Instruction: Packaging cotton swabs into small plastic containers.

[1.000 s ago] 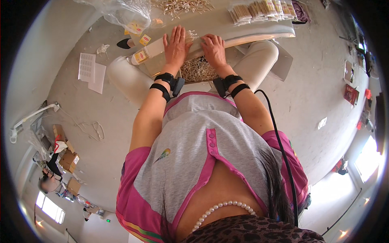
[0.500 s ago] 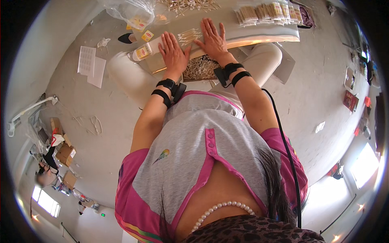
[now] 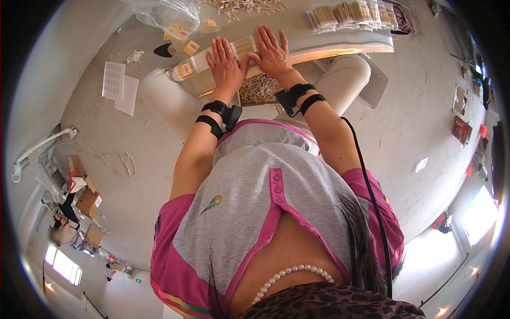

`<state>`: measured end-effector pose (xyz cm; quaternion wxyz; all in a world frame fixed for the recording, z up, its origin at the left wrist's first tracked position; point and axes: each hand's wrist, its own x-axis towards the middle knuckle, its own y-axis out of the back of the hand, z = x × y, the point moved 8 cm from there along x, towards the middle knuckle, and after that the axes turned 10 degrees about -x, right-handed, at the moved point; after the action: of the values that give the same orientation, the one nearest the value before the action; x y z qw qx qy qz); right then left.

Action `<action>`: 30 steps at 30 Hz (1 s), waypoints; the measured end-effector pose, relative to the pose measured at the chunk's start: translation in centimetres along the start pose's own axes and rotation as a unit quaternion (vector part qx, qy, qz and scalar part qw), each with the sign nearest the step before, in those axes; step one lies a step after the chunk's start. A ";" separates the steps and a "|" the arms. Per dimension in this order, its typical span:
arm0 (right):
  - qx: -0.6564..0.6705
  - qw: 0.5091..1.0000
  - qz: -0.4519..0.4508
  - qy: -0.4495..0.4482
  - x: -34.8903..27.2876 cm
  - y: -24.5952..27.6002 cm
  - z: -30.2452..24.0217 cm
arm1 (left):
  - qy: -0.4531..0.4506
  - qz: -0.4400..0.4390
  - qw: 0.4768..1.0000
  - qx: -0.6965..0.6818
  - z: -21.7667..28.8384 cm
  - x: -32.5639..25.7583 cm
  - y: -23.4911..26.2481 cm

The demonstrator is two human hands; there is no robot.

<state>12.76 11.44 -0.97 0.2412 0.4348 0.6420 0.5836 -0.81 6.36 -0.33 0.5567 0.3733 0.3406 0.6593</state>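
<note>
Left hand (image 3: 227,70) and right hand (image 3: 274,57), spread flat, flank a row of cotton swabs (image 3: 244,47).

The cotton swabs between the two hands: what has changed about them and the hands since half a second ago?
The right hand moved left, toward the left hand, and the swabs between them went from an uneven spread to a straighter, tighter row. The loose swab pile and the filled packets stayed put.

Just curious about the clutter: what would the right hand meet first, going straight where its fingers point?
Probably the loose pile of thin, pale cotton swabs beyond the right hand, though depth is unclear.
</note>
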 end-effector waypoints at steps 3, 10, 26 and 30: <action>-0.025 1.000 -0.003 0.004 -0.1 0.0 -0.2 | -0.006 -0.016 1.000 0.005 0.0 -0.1 0.0; 0.037 0.999 0.011 -0.012 -0.5 0.9 0.1 | -0.011 -0.005 1.000 -0.001 0.5 -0.4 0.7; 0.035 0.998 -0.044 0.019 -4.2 2.7 -0.9 | -0.137 -0.112 0.984 0.036 2.2 -1.6 0.2; 0.047 0.998 -0.040 0.017 -4.2 3.0 -0.9 | -0.128 -0.103 0.986 0.018 2.1 -1.4 0.4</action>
<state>14.95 7.20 1.26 0.2324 0.4095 0.6893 0.5505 0.97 4.95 0.83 0.6539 0.4273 0.3147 0.5393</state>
